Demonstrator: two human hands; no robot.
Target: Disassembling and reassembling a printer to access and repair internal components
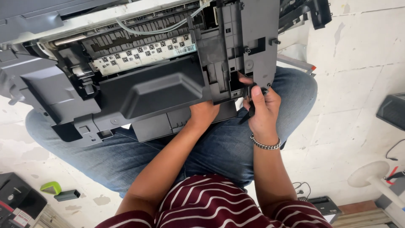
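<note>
A dark grey printer (pixel 147 93) with its covers off rests across my lap, its white roller strip and inner frame exposed. My left hand (pixel 203 115) reaches under the printer's lower front panel and grips its edge, fingers hidden beneath. My right hand (pixel 260 110), with a metal chain bracelet on the wrist, is closed on a thin black tool (pixel 249 114) whose tip is at the printer's right side frame (pixel 253 46). The thumb presses up against that frame.
I sit on a pale tiled floor (pixel 358 76) in blue jeans. A green and grey object (pixel 59 190) lies lower left beside black devices. A black part (pixel 392 110) sits at the right edge, a white fan base (pixel 371 175) lower right.
</note>
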